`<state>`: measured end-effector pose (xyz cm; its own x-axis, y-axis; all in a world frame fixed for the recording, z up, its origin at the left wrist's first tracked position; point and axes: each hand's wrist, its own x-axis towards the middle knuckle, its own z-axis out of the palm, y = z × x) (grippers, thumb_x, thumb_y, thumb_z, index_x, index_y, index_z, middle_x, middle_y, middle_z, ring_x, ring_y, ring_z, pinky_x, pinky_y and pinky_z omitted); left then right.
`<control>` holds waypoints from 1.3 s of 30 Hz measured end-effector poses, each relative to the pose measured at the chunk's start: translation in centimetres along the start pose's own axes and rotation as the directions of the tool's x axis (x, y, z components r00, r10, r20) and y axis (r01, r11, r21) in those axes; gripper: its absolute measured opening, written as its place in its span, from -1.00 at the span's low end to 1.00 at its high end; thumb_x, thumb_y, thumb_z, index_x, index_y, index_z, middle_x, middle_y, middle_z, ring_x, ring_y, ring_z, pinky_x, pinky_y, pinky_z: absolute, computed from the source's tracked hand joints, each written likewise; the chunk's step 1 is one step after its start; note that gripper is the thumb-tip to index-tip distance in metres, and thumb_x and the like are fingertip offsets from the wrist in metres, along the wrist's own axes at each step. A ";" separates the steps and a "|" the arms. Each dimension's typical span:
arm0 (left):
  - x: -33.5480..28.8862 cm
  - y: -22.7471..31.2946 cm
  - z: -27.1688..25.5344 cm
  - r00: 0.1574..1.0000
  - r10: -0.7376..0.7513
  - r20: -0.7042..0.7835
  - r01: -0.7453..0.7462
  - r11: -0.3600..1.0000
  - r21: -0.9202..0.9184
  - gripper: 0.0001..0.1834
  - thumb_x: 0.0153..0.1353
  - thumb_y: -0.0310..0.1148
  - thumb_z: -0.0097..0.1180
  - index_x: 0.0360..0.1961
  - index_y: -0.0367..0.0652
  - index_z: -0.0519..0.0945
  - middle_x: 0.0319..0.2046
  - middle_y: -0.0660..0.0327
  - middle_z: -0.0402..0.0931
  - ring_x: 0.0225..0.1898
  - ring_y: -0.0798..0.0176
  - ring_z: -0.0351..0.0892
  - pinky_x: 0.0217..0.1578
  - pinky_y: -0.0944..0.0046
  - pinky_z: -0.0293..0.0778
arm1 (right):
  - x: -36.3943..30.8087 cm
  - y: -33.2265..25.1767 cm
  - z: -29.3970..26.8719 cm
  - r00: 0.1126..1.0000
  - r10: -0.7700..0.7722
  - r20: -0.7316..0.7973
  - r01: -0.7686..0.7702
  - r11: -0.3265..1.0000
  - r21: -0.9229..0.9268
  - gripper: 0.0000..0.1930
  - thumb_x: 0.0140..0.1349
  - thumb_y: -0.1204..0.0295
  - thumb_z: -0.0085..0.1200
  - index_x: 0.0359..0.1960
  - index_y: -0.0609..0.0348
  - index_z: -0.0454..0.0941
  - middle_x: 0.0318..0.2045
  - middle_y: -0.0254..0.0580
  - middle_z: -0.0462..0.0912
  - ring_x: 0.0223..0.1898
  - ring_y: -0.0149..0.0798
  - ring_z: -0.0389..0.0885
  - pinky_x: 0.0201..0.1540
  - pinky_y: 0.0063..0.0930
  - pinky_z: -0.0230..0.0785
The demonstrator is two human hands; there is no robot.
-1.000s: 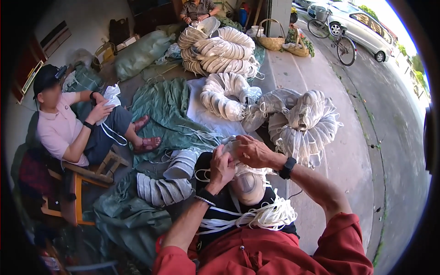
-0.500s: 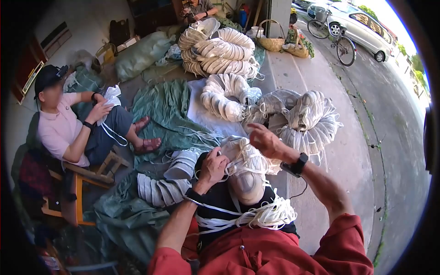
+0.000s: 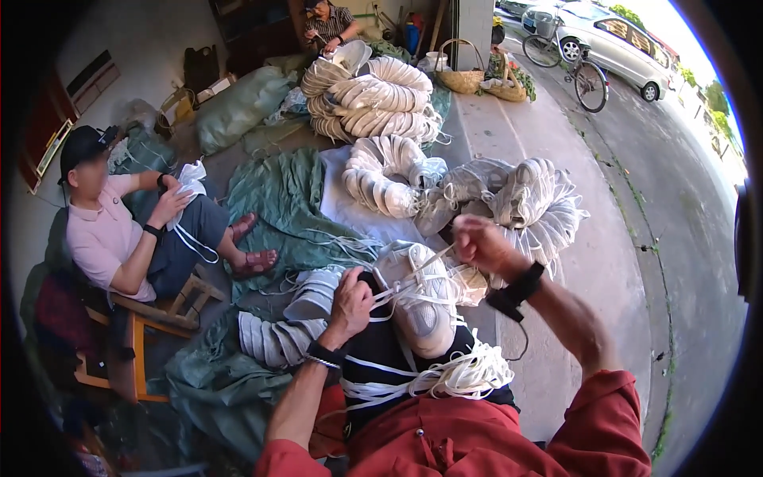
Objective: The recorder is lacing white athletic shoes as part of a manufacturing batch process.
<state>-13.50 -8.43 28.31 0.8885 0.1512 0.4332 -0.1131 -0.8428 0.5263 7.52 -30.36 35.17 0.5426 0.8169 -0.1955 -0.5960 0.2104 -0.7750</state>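
Note:
A white sneaker upper [image 3: 427, 322] lies across my black-covered lap, its rounded toe toward me and its lacing facing up. My right hand [image 3: 482, 242] is closed in a pinch to the right of the upper, holding a white shoelace [image 3: 431, 259] that stretches tight from the eyelets. On the other side, my left hand [image 3: 350, 304] is closed, with lace strands running between its fingers and the upper's left edge. A thick bundle of white laces [image 3: 473, 372] is tied around my thighs, nearest my waist.
Nested shoe uppers lie in rings [image 3: 385, 175] ahead, a stack [image 3: 373, 95] behind them, and a row [image 3: 278, 338] at left. A seated person [image 3: 111, 230] handles a white upper; another person [image 3: 330, 28] sits far back. Green tarpaulin [image 3: 274, 195] covers floor. Baskets [image 3: 461, 79] stand ahead.
My right hand has drawn back slightly toward the right and closed, with the lace now taut. My left hand has shifted left, off the upper's edge.

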 end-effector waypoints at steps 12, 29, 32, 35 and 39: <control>-19.5 -15.1 -9.6 0.908 -0.370 -0.196 0.418 0.805 0.422 -0.88 -0.12 -0.51 0.04 -0.50 -0.28 0.40 -0.18 -0.10 0.40 -0.14 -0.14 0.36 -0.11 0.04 0.32 | -17.9 -23.3 -25.4 0.607 -0.565 -0.559 0.584 0.794 -0.168 -0.95 0.20 0.54 -0.20 -0.40 0.11 0.32 -0.59 -0.36 0.41 -0.68 -0.53 0.27 -0.66 -0.70 0.13; 2.0 4.8 1.3 0.983 -0.180 0.023 0.181 0.967 -0.180 -0.91 0.00 -0.47 0.10 -0.45 -0.25 0.50 -0.56 0.08 0.51 -0.50 0.06 0.54 -0.48 0.21 0.42 | -2.4 6.3 0.2 0.943 -0.246 0.224 0.317 0.456 -0.832 -0.88 0.04 0.54 0.08 -0.36 0.26 0.54 -0.46 -0.17 0.61 -0.44 -0.34 0.56 -0.38 -0.49 0.41; 2.3 4.9 1.8 0.980 -0.195 0.037 0.198 0.972 -0.127 -0.90 -0.01 -0.48 0.10 -0.44 -0.26 0.50 -0.57 0.07 0.52 -0.51 0.09 0.55 -0.48 0.24 0.43 | -1.6 7.0 1.7 0.851 -0.316 0.421 0.481 0.145 -0.865 -0.91 0.01 0.52 0.06 -0.43 0.25 0.52 -0.44 -0.10 0.55 -0.44 -0.06 0.56 -0.40 -0.35 0.41; 2.3 4.9 1.9 0.978 -0.208 0.029 0.210 0.972 -0.105 -0.90 0.00 -0.47 0.10 -0.44 -0.26 0.50 -0.58 0.06 0.51 -0.52 0.08 0.55 -0.49 0.23 0.42 | -1.6 6.3 2.6 0.812 -0.293 0.505 0.522 -0.024 -0.853 -0.93 -0.02 0.53 0.03 -0.47 0.25 0.47 -0.45 -0.09 0.50 -0.44 0.00 0.52 -0.43 -0.25 0.38; 2.6 5.8 1.8 0.980 -0.194 0.039 0.197 0.972 -0.126 -0.91 0.00 -0.47 0.09 -0.44 -0.26 0.50 -0.59 0.06 0.51 -0.53 0.07 0.56 -0.52 0.21 0.42 | -0.9 6.2 2.5 0.795 -0.168 0.583 0.550 -0.205 -0.809 -0.90 -0.07 0.55 0.00 -0.46 0.25 0.43 -0.43 -0.06 0.47 -0.41 0.02 0.51 -0.42 -0.21 0.36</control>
<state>-11.00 -13.85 31.12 0.9103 0.2914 0.2941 0.0091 -0.7242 0.6895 1.87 -28.47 32.05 0.1862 0.9270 0.3254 0.9001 -0.0282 -0.4347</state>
